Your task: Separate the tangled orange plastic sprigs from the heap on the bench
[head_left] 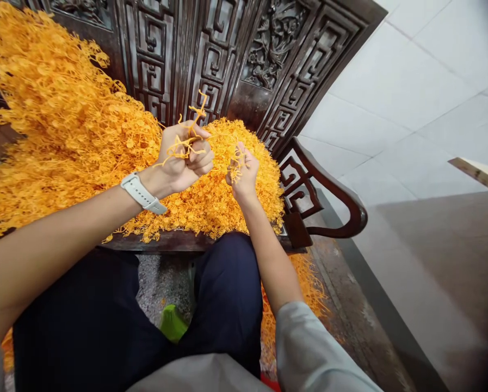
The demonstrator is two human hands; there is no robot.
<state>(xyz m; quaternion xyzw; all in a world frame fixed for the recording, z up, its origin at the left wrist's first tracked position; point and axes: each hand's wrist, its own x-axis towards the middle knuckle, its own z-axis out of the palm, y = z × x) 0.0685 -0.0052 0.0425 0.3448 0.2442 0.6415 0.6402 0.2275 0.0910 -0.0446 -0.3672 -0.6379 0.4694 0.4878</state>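
Note:
My left hand (186, 169), with a pale watch strap (143, 193) on the wrist, is closed around thin orange branched strands (198, 111) that look like plastic. Their forked ends stick up above the fingers and hang over the palm side. To its right, my right hand (247, 171) pinches an orange curly-tipped sprig (236, 163). A thin orange strand spans the gap between the hands. Below and behind both hands lies a big heap of similar orange pieces (211, 201) on a dark wooden bench seat (174, 239).
A carved dark wood backrest (231, 60) rises behind the heap, with a curved armrest (356, 215) at right. More orange strands (309, 283) lie below the bench. Something bright green (173, 324) shows between my legs. A board edge (478, 174) juts in from the right.

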